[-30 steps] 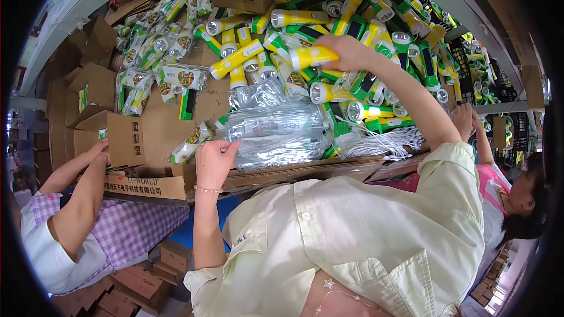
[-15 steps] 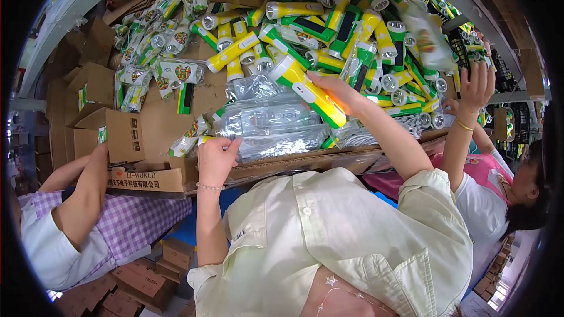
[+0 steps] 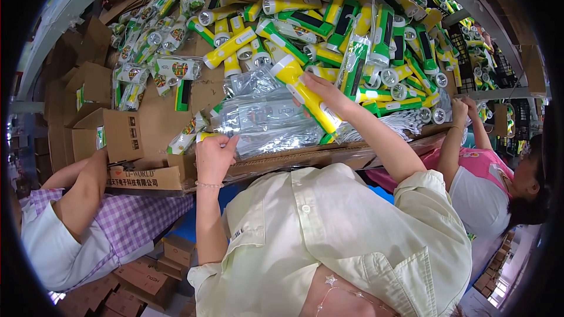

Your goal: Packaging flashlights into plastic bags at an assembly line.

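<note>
Firstly, a wide cardboard tray (image 3: 155,126) spreads through the left and middle of the frame, and a large heap of flashlights (image 3: 342,26) covers the upper middle and upper right. Smaller than this is the pile of clear plastic bags (image 3: 252,118), flat and shiny, near the centre of the frame. To the right of it there is a bundle of white cables (image 3: 395,126). The right hand (image 3: 324,93), right of centre, is closed around one yellow and green flashlight (image 3: 315,107), which is tilted at the right end of the bags, its wider end toward the upper left. The left hand (image 3: 214,157), left of centre, has its fingers curled narrow beside the bags; I cannot tell if it pinches an edge. In my judgement, the barrel needs a steady, gentle grip, and thin film is best taken by fingertips, one layer only, because it probably clings
</note>
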`<state>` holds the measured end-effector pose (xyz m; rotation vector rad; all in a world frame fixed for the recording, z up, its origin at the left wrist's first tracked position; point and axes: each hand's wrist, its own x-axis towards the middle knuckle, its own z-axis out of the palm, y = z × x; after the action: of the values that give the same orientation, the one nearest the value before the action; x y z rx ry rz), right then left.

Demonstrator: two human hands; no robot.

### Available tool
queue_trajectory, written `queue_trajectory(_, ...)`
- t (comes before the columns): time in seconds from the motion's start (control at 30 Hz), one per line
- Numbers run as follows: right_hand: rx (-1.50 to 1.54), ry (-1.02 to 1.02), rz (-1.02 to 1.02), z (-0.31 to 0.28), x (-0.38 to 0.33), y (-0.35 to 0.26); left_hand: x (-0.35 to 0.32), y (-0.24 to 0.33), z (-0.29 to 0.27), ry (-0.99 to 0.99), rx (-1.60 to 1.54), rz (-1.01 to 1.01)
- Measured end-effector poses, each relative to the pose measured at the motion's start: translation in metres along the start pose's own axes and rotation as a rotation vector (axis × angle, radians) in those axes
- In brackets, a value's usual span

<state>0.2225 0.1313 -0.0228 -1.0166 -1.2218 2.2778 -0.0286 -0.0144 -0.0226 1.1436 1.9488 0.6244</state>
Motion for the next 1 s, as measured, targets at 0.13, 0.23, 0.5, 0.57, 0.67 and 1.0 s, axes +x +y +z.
queue_trajectory(0.13,-0.349,0.222,-0.114,0.013,-0.005,0.001,0.007,0.003,-0.005,0.044,0.001,-0.011)
queue_trajectory(0.23,-0.980,0.492,-0.235,-0.001,-0.005,0.003,0.016,0.016,-0.016,0.115,0.027,0.016)
queue_trajectory(0.5,-0.913,0.630,-0.660,0.002,-0.025,-0.074,0.035,0.031,0.001,0.169,0.120,0.078)
queue_trajectory(0.57,-0.465,0.517,-0.604,0.020,-0.026,-0.079,0.039,0.028,0.009,0.157,0.105,0.061)
queue_trajectory(0.67,-0.412,0.210,-0.759,0.042,-0.020,-0.056,0.042,0.029,0.016,0.141,0.079,0.071)
queue_trajectory(1.0,-0.491,-0.087,-0.649,0.047,0.016,-0.003,0.037,0.017,0.022,0.068,-0.107,0.102)
